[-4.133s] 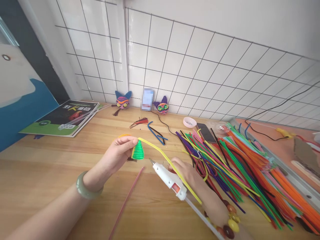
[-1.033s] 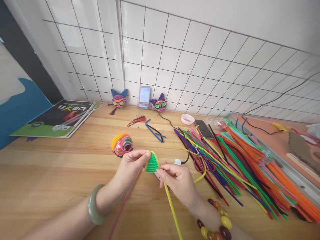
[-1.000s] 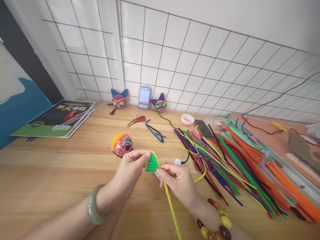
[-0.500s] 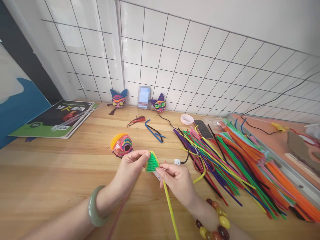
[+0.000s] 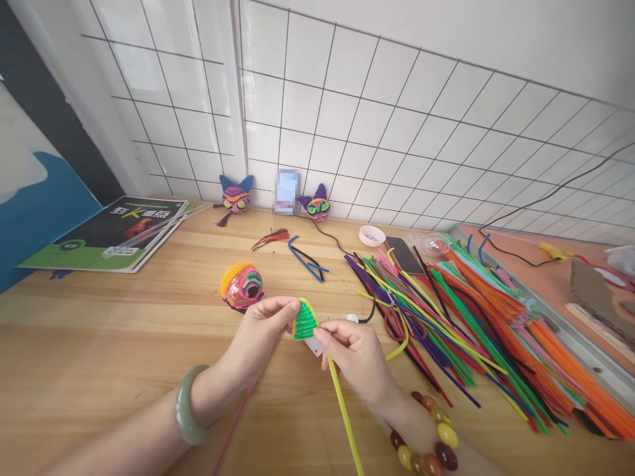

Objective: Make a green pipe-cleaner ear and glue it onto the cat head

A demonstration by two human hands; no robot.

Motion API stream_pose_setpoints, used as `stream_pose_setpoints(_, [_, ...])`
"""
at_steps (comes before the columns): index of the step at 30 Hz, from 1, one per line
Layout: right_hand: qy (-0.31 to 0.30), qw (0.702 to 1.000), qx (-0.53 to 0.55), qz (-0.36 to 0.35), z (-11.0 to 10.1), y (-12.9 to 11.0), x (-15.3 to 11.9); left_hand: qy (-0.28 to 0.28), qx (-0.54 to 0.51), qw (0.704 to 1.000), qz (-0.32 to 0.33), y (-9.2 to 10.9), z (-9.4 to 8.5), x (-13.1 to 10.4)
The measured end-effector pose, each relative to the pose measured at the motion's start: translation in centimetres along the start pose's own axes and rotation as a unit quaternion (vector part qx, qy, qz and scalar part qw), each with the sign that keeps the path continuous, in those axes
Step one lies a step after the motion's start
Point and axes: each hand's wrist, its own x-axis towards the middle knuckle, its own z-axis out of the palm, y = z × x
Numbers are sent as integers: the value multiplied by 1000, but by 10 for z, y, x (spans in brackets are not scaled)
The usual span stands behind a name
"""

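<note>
A small green triangle of pipe cleaner rows (image 5: 305,322), edged in yellow, is held up between my hands. My left hand (image 5: 265,324) pinches its upper left edge with thumb and fingertips. At its lower right corner, my right hand (image 5: 354,354) is closed on a yellow pipe cleaner (image 5: 342,410), whose long end hangs down toward me. Behind the piece shows part of a white block (image 5: 315,346). Just beyond my left hand sits a clear ball (image 5: 241,285) partly wrapped in orange, pink and other coloured pipe cleaners.
Loose pipe cleaners (image 5: 421,311) fan across the right side, with red-handled scissors (image 5: 393,325) among them. Two finished cat-like heads (image 5: 236,196) stand by the wall beside a phone (image 5: 286,192). A pink bowl (image 5: 372,235) and a book (image 5: 109,235) lie farther out.
The green piece and both hands have shifted slightly right. The hanging yellow end has swung a little to the right. Both grips are the same.
</note>
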Motion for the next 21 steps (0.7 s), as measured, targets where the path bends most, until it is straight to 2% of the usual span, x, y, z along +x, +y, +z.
stream_pose_setpoints(6, [-16,999,28,21,-3,0,2,-23,-12,999,-19,4,0,1])
stream_pose_setpoints(14, [-12,999,14,27,-5,-2,2,-53,-20,998,-28,4,-4,4])
stream_pose_setpoints(21, [-10,1000,-23,17,-6,0,1,-21,45,999,-21,8,-5,6])
